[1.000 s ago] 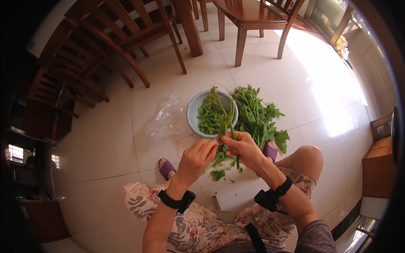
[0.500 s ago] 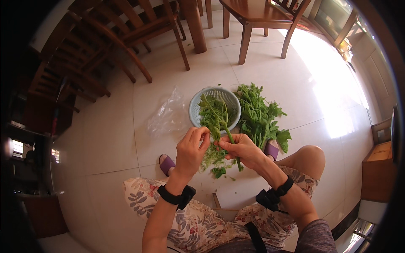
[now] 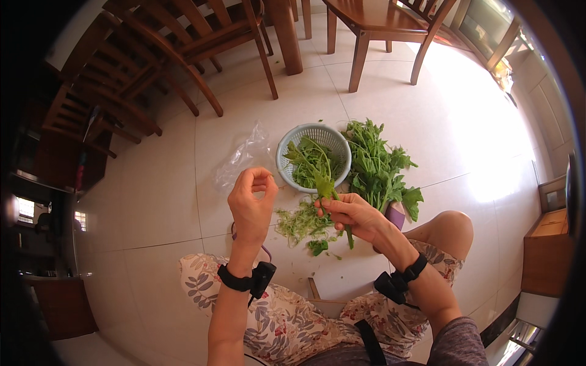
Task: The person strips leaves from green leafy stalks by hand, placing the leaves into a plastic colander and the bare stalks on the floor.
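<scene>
My right hand (image 3: 354, 215) grips a green leafy stem (image 3: 325, 185), its leaf end pointing up toward the basket and its cut end sticking out below my fingers. My left hand (image 3: 250, 204) is apart from it on the left, thumb and fingertips pinched together; whatever may be between them is too small to make out. Just beyond the stem stands a round pale blue plastic basket (image 3: 283, 160) with greens (image 3: 305, 174) inside. A heap of leafy stems (image 3: 375, 161) lies right of the basket. Peeled strands and leaf scraps (image 3: 299, 221) are scattered on the floor below it.
A crumpled clear plastic bag (image 3: 247, 152) lies left of the basket. Wooden chairs (image 3: 372, 18) and a table leg (image 3: 285, 43) stand at the far side. Purple slippers (image 3: 395, 215) are on my feet. A small low wooden piece (image 3: 312, 288) shows between my legs.
My left hand has drawn away from the stem, leftward and slightly up, still pinched. My right hand keeps hold of the stem and has shifted slightly right and down.
</scene>
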`<state>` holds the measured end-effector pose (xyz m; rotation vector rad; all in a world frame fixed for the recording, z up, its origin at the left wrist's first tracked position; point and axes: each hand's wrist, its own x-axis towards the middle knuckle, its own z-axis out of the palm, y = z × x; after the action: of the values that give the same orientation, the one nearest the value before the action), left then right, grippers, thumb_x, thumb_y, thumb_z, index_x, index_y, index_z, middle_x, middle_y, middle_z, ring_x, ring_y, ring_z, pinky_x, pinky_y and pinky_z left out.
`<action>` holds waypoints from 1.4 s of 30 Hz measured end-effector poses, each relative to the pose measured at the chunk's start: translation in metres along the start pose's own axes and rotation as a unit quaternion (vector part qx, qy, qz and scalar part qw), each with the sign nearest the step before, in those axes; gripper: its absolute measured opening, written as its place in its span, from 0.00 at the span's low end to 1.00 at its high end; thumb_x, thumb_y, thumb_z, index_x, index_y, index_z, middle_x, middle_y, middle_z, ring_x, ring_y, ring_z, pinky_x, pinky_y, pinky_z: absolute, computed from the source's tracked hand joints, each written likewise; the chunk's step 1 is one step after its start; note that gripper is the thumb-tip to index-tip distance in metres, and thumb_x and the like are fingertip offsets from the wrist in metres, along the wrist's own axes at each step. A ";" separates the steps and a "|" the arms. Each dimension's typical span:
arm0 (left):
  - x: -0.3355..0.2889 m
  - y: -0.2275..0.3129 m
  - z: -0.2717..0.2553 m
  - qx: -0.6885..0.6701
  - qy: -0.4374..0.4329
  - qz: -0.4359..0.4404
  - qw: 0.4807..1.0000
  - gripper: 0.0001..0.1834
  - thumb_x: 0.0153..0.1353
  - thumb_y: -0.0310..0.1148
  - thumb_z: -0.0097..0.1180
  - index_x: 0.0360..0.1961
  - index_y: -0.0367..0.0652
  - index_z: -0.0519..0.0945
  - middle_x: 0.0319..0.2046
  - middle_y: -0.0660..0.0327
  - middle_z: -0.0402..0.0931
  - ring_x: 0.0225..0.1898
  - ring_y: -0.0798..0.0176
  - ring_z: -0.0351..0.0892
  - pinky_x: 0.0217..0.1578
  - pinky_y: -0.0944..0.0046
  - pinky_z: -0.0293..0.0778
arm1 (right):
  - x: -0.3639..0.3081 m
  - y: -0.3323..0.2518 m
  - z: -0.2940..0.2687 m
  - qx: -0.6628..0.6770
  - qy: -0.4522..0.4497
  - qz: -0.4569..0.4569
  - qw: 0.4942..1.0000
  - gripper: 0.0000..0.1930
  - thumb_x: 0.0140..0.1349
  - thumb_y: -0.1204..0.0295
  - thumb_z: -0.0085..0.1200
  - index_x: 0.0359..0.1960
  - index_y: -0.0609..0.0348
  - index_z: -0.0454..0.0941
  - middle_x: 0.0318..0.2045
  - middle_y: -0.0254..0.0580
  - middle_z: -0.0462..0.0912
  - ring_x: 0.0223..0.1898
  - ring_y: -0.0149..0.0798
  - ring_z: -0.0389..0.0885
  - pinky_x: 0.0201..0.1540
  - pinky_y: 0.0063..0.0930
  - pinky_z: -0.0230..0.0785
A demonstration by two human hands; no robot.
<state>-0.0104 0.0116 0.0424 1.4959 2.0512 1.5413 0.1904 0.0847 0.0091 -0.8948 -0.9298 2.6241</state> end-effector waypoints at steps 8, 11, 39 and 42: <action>-0.025 0.017 0.011 -0.012 -0.212 0.057 0.976 0.01 0.51 0.21 0.56 0.27 0.37 0.78 0.26 0.63 0.77 0.24 0.71 0.78 0.27 0.72 0.73 | 0.005 0.003 -0.007 0.013 0.027 -0.035 0.999 0.12 0.62 0.64 0.55 0.40 0.58 0.80 0.32 0.26 0.80 0.17 0.14 0.60 0.22 0.13 0.62; -0.026 0.015 0.013 0.021 -0.252 -0.005 0.967 0.05 0.51 0.26 0.59 0.30 0.39 0.79 0.23 0.61 0.76 0.21 0.68 0.77 0.25 0.69 0.73 | 0.004 0.003 -0.004 -0.048 0.062 -0.052 0.996 0.10 0.61 0.65 0.56 0.37 0.58 0.81 0.31 0.28 0.81 0.22 0.15 0.67 0.23 0.13 0.63; -0.022 -0.007 0.019 -0.227 -0.289 -0.360 0.858 0.12 0.58 0.29 0.57 0.41 0.33 0.79 0.29 0.61 0.79 0.25 0.73 0.76 0.26 0.74 0.75 | 0.001 0.001 0.012 -0.268 0.140 -0.125 0.945 0.15 0.57 0.67 0.58 0.39 0.68 0.77 0.31 0.36 0.80 0.27 0.26 0.77 0.24 0.18 0.72; -0.019 -0.009 0.016 -0.283 -0.294 -0.386 0.828 0.13 0.59 0.29 0.56 0.43 0.32 0.78 0.32 0.61 0.79 0.28 0.72 0.77 0.28 0.74 0.75 | 0.004 0.005 0.003 -0.195 0.135 -0.118 0.964 0.12 0.59 0.68 0.57 0.38 0.67 0.77 0.31 0.36 0.80 0.29 0.25 0.76 0.24 0.19 0.72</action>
<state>0.0037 0.0067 0.0207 0.6400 1.3631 1.0182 0.1850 0.0808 0.0062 -1.1157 -1.4042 2.0899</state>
